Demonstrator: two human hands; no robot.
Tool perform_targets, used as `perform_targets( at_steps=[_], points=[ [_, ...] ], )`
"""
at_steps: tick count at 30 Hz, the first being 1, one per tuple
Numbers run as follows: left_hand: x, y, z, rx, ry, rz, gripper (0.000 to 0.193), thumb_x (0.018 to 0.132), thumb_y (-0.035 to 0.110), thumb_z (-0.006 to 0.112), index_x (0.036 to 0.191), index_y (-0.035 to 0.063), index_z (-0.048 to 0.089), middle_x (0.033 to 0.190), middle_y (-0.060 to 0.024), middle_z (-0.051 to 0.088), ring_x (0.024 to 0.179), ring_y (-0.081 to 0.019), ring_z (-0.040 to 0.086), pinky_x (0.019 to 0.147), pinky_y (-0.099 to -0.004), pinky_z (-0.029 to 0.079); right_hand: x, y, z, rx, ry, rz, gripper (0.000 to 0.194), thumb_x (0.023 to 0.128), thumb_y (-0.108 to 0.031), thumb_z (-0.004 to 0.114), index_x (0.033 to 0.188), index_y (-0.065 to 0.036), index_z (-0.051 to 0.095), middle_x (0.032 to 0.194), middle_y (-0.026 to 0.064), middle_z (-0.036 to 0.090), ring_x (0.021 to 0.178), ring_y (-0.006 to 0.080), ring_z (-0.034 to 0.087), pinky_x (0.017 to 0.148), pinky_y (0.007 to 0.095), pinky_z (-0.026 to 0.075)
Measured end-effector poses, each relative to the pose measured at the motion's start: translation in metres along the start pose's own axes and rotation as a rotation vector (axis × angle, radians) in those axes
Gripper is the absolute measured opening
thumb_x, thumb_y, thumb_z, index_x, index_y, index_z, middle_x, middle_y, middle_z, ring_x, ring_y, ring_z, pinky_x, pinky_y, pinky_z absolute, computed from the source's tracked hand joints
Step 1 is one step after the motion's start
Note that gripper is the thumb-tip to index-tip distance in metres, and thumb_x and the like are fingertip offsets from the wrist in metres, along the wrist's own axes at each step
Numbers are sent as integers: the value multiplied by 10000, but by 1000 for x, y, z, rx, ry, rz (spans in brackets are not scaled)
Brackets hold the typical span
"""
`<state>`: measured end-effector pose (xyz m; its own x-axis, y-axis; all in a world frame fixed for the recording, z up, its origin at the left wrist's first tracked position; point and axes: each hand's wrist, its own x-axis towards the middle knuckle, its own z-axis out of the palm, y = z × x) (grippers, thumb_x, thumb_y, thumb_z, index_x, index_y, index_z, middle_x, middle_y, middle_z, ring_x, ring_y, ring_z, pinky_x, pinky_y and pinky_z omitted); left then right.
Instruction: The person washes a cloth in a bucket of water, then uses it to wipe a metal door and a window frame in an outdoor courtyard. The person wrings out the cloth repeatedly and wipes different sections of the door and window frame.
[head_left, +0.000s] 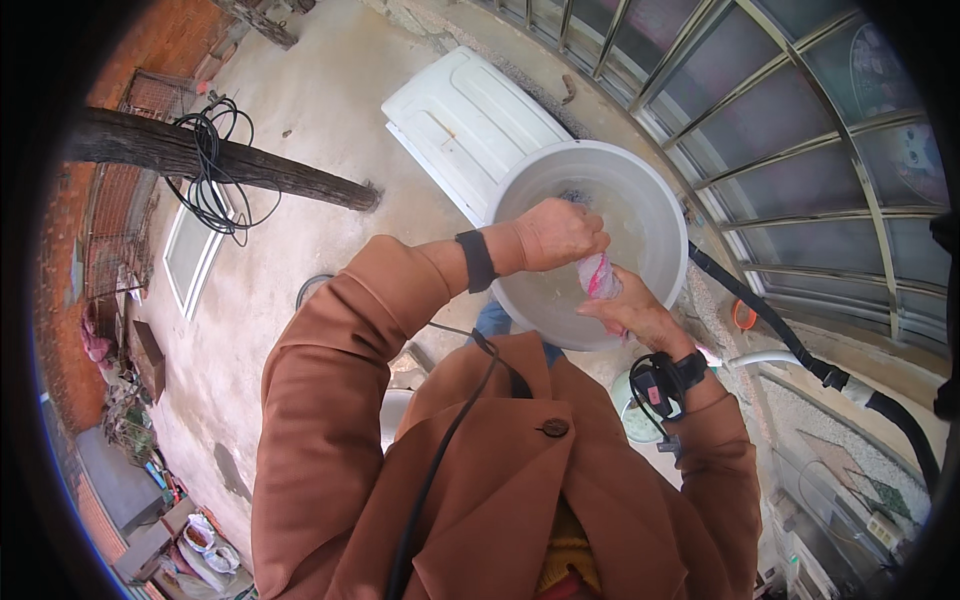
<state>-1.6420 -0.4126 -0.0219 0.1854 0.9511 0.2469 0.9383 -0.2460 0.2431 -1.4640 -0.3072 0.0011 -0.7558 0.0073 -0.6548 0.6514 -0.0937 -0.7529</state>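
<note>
A twisted wet cloth (598, 277), pale with pink streaks, is stretched between my two hands above a large grey plastic basin (517, 180). My left hand (562, 234) is closed round its upper end. Lower and to the right, my right hand (634, 304) grips the other end, near the basin's rim. Cloudy water (626, 225) lies in the basin, and a dark patterned cloth (576, 196) shows in it just beyond my left hand.
A white plastic lid or panel (472, 120) adjoins the basin. A black-wrapped pipe (772, 300) runs at the right below a barred window (795, 172). A wooden post (300, 172) with coiled black cable (214, 161) stands left. A greenish bucket (637, 420) is near my right forearm.
</note>
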Motion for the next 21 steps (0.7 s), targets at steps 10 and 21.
perform_targets(
  at_steps=[10, 21],
  points=[
    [0, 23, 2, -198, -236, -410, 93, 677, 88, 579, 763, 67, 605, 713, -135, 625, 683, -330, 621, 593, -425, 492, 25, 22, -7, -645, 450, -357, 318, 707, -150, 641, 991, -46, 542, 815, 259, 611, 825, 421, 592, 696, 456, 472],
    [0, 37, 47, -746, -57, -654, 117, 698, 119, 592, 762, 28, 630, 707, -178, 633, 644, -283, 621, 628, -398, 479, 14, 21, -20, -884, 564, -486, 361, 695, -196, 688, 1002, -107, 522, 755, 191, 634, 732, 393, 618, 643, 471, 490]
  ],
)
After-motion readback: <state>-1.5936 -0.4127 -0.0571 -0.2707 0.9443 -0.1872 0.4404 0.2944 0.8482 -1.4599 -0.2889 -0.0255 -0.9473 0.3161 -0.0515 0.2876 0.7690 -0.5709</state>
